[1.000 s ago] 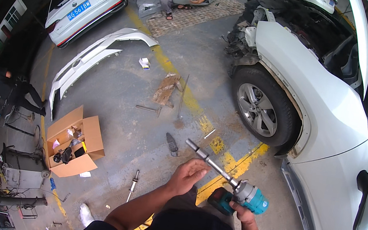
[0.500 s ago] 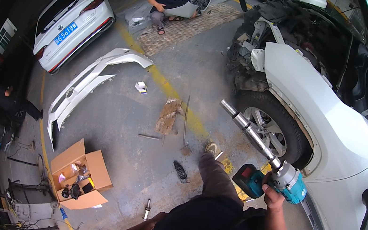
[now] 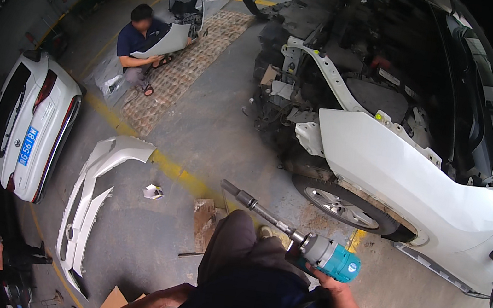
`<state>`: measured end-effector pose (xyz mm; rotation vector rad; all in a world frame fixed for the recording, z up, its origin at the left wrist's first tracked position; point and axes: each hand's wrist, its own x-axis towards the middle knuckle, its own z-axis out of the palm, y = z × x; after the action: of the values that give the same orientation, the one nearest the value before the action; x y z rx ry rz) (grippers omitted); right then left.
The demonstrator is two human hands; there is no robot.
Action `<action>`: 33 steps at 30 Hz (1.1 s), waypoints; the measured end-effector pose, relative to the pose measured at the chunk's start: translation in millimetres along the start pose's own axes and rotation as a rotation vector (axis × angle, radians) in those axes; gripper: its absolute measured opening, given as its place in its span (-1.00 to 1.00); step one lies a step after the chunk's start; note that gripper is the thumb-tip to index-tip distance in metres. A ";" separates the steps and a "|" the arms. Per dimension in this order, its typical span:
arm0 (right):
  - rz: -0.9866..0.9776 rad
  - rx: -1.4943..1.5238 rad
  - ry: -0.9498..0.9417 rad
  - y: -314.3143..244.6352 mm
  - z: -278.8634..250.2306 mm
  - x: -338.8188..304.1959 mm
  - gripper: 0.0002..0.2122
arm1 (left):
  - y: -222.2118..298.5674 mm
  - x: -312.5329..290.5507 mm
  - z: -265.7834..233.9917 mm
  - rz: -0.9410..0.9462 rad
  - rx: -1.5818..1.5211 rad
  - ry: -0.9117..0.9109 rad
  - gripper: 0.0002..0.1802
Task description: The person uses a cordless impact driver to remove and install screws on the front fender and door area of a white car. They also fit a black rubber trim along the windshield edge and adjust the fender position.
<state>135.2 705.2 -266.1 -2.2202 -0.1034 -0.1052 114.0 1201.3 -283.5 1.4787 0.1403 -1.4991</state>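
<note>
My right hand [image 3: 327, 282] is closed around the handle of a teal and silver cordless impact wrench [image 3: 337, 261]. A long steel extension with a dark socket [image 3: 272, 215] runs from its nose toward the upper left. The socket end is over the floor, apart from the white car's front wheel [image 3: 346, 208]. My left hand [image 3: 180, 292] is down by my left side, and its fingers are hidden. My bent leg lies below the extension.
The white car [image 3: 411, 159] at right has its front stripped open. A white bumper cover [image 3: 76, 218] lies at left, near a small open box [image 3: 153, 192] and a worn board [image 3: 203, 224]. A person [image 3: 142, 43] squats holding a grey panel. A cardboard box [image 3: 112, 305] is below.
My view has shifted toward the stripped car front. The impact wrench, still in my right hand, lies at a flatter angle and further left in view. My knee has come up.
</note>
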 end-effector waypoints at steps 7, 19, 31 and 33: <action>0.056 0.326 0.280 22.9 66.6 37.3 -0.54 | 106.6 94.6 -212.4 -0.019 1.089 -0.491 -0.69; 0.374 0.160 0.726 194.0 287.9 64.6 -0.68 | 309.9 462.3 -159.4 0.855 -0.271 -0.908 -0.50; 0.406 0.795 1.257 203.3 431.7 59.4 -0.49 | 275.6 544.6 -101.5 0.570 -0.240 -1.085 -0.62; 0.350 0.736 1.325 187.7 444.1 60.7 -0.51 | 269.3 529.8 -97.4 0.530 -0.166 -1.078 -0.65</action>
<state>233.9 947.1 -675.8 -1.0746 0.8237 -1.0960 486.5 844.7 -594.6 0.3740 -0.6994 -1.5747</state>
